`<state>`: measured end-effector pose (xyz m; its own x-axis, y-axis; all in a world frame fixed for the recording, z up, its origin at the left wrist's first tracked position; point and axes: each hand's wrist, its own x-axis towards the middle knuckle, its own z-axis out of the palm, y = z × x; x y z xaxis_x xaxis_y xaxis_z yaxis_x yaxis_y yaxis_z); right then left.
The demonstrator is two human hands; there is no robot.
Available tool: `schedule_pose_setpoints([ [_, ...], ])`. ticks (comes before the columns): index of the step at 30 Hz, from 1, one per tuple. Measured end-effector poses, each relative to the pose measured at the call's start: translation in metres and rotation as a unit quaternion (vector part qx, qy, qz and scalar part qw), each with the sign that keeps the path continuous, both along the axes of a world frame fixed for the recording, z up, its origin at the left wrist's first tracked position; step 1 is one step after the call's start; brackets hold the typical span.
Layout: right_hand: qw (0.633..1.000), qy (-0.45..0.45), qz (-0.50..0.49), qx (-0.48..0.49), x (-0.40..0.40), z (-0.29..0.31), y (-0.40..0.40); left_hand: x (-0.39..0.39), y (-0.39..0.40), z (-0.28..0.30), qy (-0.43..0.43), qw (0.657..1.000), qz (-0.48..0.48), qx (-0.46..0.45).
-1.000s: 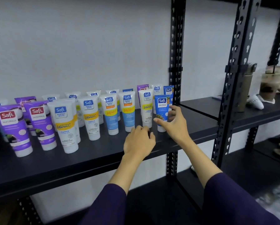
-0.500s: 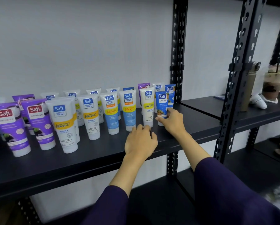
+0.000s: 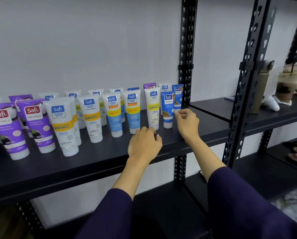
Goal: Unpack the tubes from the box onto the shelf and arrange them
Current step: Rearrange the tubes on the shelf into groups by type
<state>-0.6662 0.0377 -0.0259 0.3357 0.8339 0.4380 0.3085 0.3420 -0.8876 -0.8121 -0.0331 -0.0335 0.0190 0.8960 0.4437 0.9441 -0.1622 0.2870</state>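
Observation:
Several Safi tubes stand cap-down in two rows on the black shelf [image 3: 85, 163]. Purple ones [image 3: 6, 128] stand at the left, white and light-blue ones in the middle. A small dark-blue tube [image 3: 168, 109] ends the front row at the right, with a second blue tube [image 3: 177, 98] behind it. My right hand [image 3: 187, 124] hovers just right of the small blue tube, fingers curled, apart from it and holding nothing. My left hand [image 3: 144, 144] rests knuckles-up on the shelf in front of a cream tube [image 3: 153, 109], fingers curled under. No box is in view.
A black upright post [image 3: 186, 49] stands right behind the tubes' right end. A second post [image 3: 247, 83] divides off the neighbouring shelf [image 3: 268, 118], which carries a brown bottle [image 3: 261, 90], an iced drink cup [image 3: 286, 85] and a white object [image 3: 269, 104]. Lower shelves run beneath.
My right hand has let go of the small dark-blue tube and pulled back a little to its right, fingers curling in. My left hand stays on the shelf.

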Motion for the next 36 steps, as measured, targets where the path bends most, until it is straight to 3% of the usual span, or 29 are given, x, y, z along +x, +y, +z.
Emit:
schedule_pose_setpoints([
  [5, 1.0, -0.013, -0.008, 0.021, 0.008, 0.004, 0.004, 0.011, 0.001, 0.012, -0.047, 0.995, -0.028, 0.088],
  [12, 0.997, -0.053, 0.006, 0.06, 0.036, 0.044, 0.033, 0.042, 0.031, 0.105, -0.088, 0.968, -0.098, 0.214],
  [19, 0.99, -0.123, 0.022, 0.068, 0.044, 0.076, 0.094, 0.047, 0.119, 0.153, -0.045, 0.987, -0.095, 0.118],
  [24, 0.98, -0.172, -0.014, 0.1, 0.043, 0.074, 0.137, 0.045, 0.181, 0.158, -0.004, 0.994, -0.107, 0.036],
  [29, 0.98, -0.189, -0.012, 0.067, 0.039, 0.056, 0.164, 0.049, 0.221, 0.151, 0.078, 0.989, -0.113, -0.058],
  [36, 0.983, -0.167, 0.057, 0.058, 0.036, 0.029, 0.172, 0.046, 0.233, 0.156, 0.12, 0.985, -0.112, -0.047],
])
